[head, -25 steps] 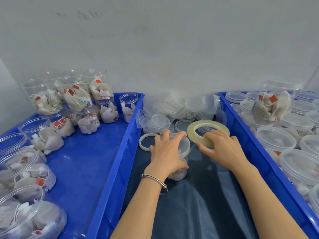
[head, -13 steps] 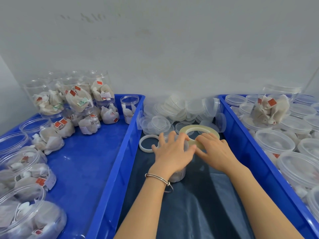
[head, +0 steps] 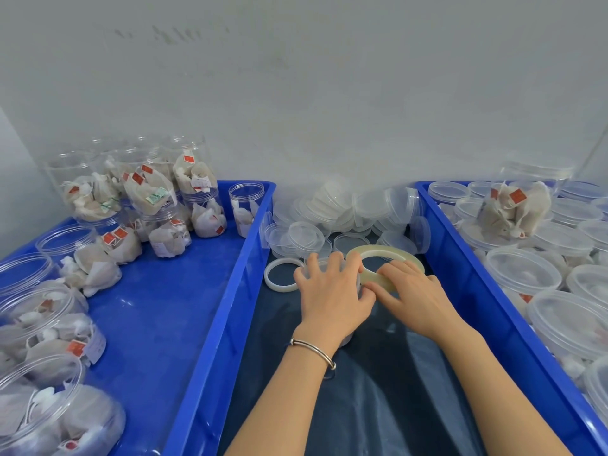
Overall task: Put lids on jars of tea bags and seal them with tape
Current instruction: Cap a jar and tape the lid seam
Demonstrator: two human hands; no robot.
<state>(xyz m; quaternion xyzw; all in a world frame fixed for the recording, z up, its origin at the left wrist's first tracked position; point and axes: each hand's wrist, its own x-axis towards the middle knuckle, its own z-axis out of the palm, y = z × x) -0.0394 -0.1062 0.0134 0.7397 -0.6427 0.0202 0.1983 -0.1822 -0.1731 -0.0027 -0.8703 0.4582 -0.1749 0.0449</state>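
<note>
two blue trays are flanking a dark-lined middle bay on the bench. the left tray (head: 158, 311) is holding uncapped jars of tea bags (head: 171, 235), several stacked at the far corner and others lying along the near left edge; these are judged to be awaiting lids and tape. the right tray (head: 473, 278) is holding jars with clear lids already seated (head: 523, 274), packed close together; whether each is taped is not discernible. a heap of loose lids (head: 348, 209) is lying at the far end of the middle bay, indicating that many capping cycles are remaining. the jar in hand (head: 345, 339) is standing in the middle bay, mostly hidden, with only its lower wall showing below the wrist. the left hand (head: 332, 297) is lying over the top of this jar with fingers curled round its lid, steadying it. the right hand (head: 414, 294) is pinching the tape roll (head: 385, 255) against the jar's right side, with fingertips at the lid seam; the sealing step is judged to be starting on this jar. a spent white tape ring (head: 279, 274) is lying just beside the left hand. a thin bracelet (head: 312, 350) is sitting on the left wrist.
</note>
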